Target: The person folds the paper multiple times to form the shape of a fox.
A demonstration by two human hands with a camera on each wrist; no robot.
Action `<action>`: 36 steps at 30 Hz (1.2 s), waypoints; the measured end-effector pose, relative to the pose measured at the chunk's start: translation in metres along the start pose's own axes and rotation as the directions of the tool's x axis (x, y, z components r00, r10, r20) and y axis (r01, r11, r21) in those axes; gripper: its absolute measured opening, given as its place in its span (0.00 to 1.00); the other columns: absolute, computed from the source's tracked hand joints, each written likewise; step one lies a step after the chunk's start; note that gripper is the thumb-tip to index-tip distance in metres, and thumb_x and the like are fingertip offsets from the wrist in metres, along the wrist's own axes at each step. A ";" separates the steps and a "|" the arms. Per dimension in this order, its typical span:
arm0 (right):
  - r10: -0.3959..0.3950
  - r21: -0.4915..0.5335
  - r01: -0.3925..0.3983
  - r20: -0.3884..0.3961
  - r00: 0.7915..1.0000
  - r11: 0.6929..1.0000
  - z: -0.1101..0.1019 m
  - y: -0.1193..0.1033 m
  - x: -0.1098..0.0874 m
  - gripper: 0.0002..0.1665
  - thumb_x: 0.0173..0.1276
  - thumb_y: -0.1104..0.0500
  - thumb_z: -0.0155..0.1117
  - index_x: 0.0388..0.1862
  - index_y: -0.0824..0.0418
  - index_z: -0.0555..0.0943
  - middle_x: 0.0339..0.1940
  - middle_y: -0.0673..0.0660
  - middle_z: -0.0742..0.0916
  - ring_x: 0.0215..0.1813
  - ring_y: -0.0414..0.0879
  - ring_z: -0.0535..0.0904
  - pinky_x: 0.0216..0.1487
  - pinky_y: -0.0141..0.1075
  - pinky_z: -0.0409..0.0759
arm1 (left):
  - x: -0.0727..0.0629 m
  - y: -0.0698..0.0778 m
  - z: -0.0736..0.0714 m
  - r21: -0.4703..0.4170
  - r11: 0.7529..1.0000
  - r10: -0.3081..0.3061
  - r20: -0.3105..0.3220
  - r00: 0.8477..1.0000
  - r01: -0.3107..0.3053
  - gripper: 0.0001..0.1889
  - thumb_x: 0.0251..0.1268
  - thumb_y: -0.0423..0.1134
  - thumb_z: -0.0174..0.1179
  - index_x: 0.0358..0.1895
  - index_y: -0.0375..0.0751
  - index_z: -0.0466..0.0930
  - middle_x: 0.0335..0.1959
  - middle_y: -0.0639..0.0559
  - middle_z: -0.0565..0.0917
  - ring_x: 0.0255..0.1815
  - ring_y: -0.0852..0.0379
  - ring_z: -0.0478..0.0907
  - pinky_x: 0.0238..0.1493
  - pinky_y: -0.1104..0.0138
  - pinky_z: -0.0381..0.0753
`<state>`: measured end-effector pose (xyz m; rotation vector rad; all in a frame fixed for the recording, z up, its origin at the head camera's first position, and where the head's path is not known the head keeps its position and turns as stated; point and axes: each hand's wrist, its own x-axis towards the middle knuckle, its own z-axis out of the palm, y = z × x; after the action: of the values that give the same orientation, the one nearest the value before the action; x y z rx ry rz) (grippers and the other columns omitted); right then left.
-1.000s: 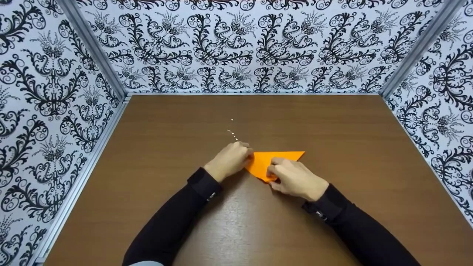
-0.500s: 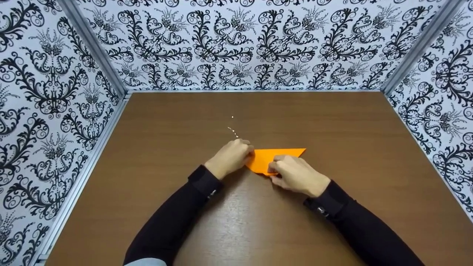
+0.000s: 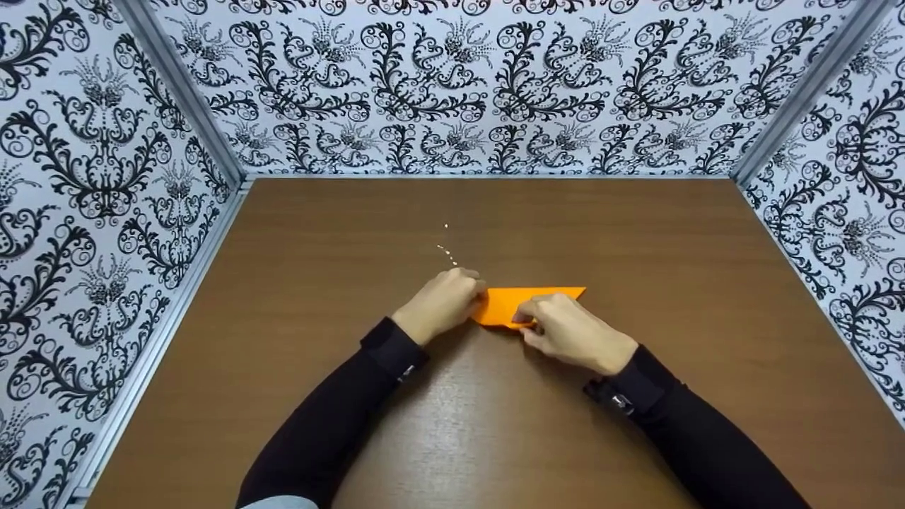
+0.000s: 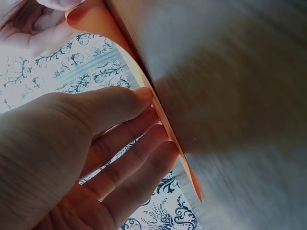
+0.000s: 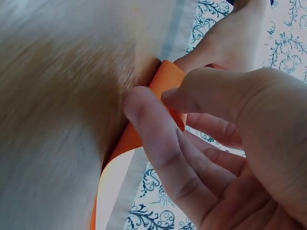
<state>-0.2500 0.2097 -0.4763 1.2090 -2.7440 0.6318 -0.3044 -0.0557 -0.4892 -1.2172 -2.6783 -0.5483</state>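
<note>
A sheet of orange paper (image 3: 503, 302) lies on the table in the head view, its straight far edge running to a pointed right corner. Its near side bends up and over in a rounded curl, also visible on the paper (image 5: 168, 79) in the right wrist view. My left hand (image 3: 442, 300) presses the paper's left part down, thumb and fingertips together on its upper face in the left wrist view. With thumb and index finger, my right hand (image 3: 571, 331) pinches the curled near edge. The paper's left end is hidden behind my left hand.
The brown wooden table (image 3: 353, 226) is bounded by patterned black-and-white walls (image 3: 452, 78) at the back and both sides, with grey metal posts (image 3: 185, 92) at the corners. A short line of small white specks (image 3: 447, 253) shows beyond my left hand.
My right hand has moved slightly away from me, carrying the paper's near edge over toward the far edge, so the orange shape is narrower. My left hand has stayed at the left end.
</note>
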 end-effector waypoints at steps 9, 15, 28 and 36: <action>0.046 0.103 -0.046 0.004 0.999 0.994 -0.004 0.003 -0.001 0.09 0.76 0.72 0.78 0.52 0.66 0.94 0.49 0.63 0.99 0.43 0.50 0.98 0.47 0.44 0.99 | 0.000 -0.002 0.002 -0.002 1.000 0.000 0.003 1.000 0.000 0.03 0.81 0.27 0.72 0.44 0.31 0.94 0.41 0.38 0.93 0.45 0.38 0.92 0.52 0.48 0.96; 0.060 0.122 -0.058 -0.007 0.998 0.991 -0.005 0.003 -0.001 0.08 0.79 0.70 0.79 0.54 0.66 0.94 0.50 0.63 0.99 0.43 0.50 0.98 0.47 0.45 0.99 | -0.001 -0.002 0.002 -0.007 1.000 -0.001 0.004 1.000 0.001 0.03 0.80 0.26 0.72 0.45 0.32 0.94 0.42 0.38 0.94 0.46 0.38 0.93 0.53 0.48 0.96; 0.151 0.244 -0.142 -0.016 0.988 0.959 -0.007 0.003 0.005 0.02 0.87 0.69 0.72 0.53 0.68 0.87 0.44 0.64 0.99 0.40 0.50 0.99 0.42 0.32 0.96 | 0.000 -0.003 0.001 -0.020 1.000 -0.004 0.015 1.000 0.004 0.04 0.79 0.24 0.72 0.44 0.33 0.95 0.41 0.38 0.94 0.44 0.40 0.92 0.52 0.50 0.97; 0.171 0.217 -0.162 -0.021 0.985 0.963 -0.009 0.003 0.006 0.03 0.86 0.65 0.75 0.51 0.66 0.91 0.43 0.60 0.98 0.36 0.45 0.96 0.42 0.31 0.94 | 0.002 -0.003 0.003 -0.021 1.000 -0.020 0.016 1.000 0.021 0.03 0.79 0.25 0.73 0.43 0.33 0.95 0.41 0.38 0.94 0.43 0.40 0.93 0.48 0.50 0.97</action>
<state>-0.2571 0.2115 -0.4675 0.9932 -2.8231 0.9812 -0.3075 -0.0549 -0.4919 -1.2057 -2.7075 -0.5735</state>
